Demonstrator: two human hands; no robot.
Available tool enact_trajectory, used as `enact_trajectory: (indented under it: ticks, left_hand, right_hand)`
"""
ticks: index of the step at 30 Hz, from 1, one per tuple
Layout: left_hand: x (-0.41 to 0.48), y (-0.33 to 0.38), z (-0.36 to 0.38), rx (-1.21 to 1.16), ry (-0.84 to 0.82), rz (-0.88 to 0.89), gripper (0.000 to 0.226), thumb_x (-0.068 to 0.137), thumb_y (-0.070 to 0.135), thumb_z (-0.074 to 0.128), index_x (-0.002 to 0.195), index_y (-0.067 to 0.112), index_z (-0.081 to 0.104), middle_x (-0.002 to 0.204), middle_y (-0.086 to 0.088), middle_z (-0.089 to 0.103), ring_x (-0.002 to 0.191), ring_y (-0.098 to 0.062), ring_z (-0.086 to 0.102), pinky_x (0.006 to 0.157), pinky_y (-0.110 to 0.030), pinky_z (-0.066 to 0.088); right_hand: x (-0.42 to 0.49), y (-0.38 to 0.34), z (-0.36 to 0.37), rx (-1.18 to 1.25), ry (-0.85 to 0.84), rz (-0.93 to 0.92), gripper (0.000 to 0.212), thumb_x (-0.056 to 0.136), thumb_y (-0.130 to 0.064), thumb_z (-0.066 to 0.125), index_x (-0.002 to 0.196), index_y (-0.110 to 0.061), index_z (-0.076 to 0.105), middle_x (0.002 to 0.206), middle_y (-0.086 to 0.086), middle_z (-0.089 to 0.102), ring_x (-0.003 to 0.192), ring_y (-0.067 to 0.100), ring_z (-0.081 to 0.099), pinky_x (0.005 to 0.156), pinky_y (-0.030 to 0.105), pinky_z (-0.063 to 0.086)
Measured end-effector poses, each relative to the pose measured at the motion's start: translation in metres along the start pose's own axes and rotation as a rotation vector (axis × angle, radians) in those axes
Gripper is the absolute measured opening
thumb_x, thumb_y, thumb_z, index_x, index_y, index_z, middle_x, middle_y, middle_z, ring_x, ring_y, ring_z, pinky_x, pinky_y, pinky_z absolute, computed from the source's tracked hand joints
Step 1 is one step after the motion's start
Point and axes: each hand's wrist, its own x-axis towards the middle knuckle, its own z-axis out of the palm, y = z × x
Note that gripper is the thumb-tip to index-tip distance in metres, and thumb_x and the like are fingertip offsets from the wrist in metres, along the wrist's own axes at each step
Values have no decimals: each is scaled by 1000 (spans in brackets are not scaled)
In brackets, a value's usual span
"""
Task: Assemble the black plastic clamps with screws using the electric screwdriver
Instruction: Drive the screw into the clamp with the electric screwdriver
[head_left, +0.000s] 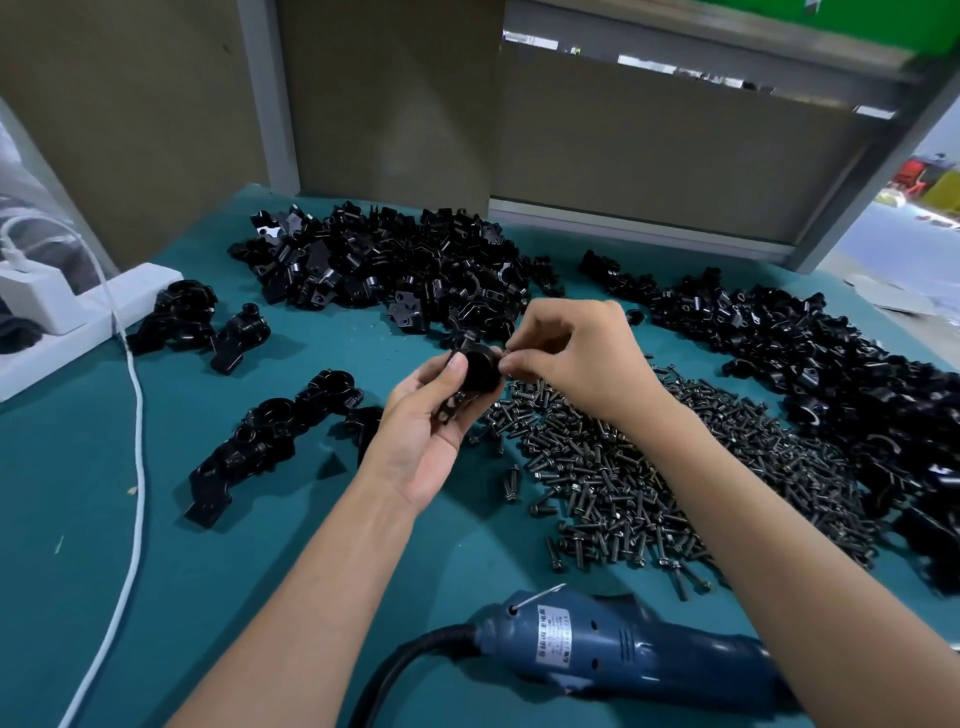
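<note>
Head view: the left hand (426, 431) grips one black clamp (478, 370), thumb and fingers curled round it, raised above the green mat (208, 571). The right hand (576, 358) sits just right of it, fingertips pinched on something small at the clamp's right edge, likely a screw (504, 355), though it is too small to be sure. My read is that the screw is being started by hand and driving comes next. That move turns on the electric screwdriver (623, 649) — it lies well back from both hands, toward the body, under the right forearm. Its long axis runs crosswise, cord end toward the left hand's side and bit end hidden by the forearm. The right hand is the nearer one and would need to draw back to reach it. The screw pile (649, 467) spreads below the right wrist.
</note>
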Motion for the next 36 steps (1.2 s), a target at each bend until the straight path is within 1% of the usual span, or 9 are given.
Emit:
enact_trajectory:
  ticks: [6,9,12,15,21,25,32,34,36]
  left_hand:
    - [-5,-2,2,-67,-13,-79,42,80,11,64,119,-5,55,109,-21,71,100,-29,71,85,-33,59]
    - [-8,-3,4,-155,-27,-116,40,82,9,63,119,-7,55,114,-25,69,104,-34,70,85,-37,60]
    - [-9,-5,6,-221,-7,-138,40,85,9,60,122,-7,53,114,-25,69,98,-34,71,81,-38,60]
    - [-9,-6,5,-313,19,-171,41,84,9,60,120,-8,54,109,-30,69,98,-38,70,82,-41,60]
    - [-7,-11,2,-132,11,-151,43,77,14,70,112,-6,57,100,-23,71,93,-30,71,83,-34,60]
    - [-6,-15,3,77,-8,-80,38,71,4,70,106,1,57,98,-17,68,86,-23,72,76,-26,59]
    - [-8,-16,4,209,-18,-56,47,68,1,73,113,3,60,91,-13,72,85,-26,72,77,-28,60]
    - [-9,-16,2,230,-23,-50,53,67,0,73,119,6,61,85,-10,75,85,-27,72,78,-29,60]
    - [-9,-15,1,244,-45,-48,56,67,-1,73,121,9,62,83,-9,75,86,-27,72,79,-30,60]
  right_hand:
    - [-22,-1,-17,-113,-99,84,30,81,-28,76,111,-24,74,98,-11,74,76,-10,62,70,9,45]
    - [-62,-10,-36,-190,-9,102,36,85,-49,58,115,-32,67,96,-21,65,69,-22,55,58,0,41]
    - [-120,-26,-42,-352,-327,136,62,77,-89,21,120,-57,52,98,-42,49,82,-25,53,73,-1,44]
    - [-168,-28,-26,-583,-652,134,95,57,-102,0,142,-59,5,122,-32,39,100,-6,49,90,19,48]
    - [-185,-21,-6,-641,-556,130,95,57,-98,9,143,-60,-4,121,-13,31,93,3,45,77,19,42]
    - [-189,-13,-17,-491,-609,275,109,49,-104,32,138,-62,-14,125,-29,11,108,-3,37,96,20,41]
    - [-192,-21,-20,-623,-623,186,97,58,-102,27,139,-51,8,134,-27,40,116,-2,47,91,16,42]
    - [-189,-23,-23,-690,-556,96,96,61,-91,54,139,-42,25,121,-22,53,101,-1,58,83,16,49]
    - [-190,-23,-31,-666,-321,-94,95,47,-52,89,127,-26,45,95,-12,66,76,7,64,65,23,57]
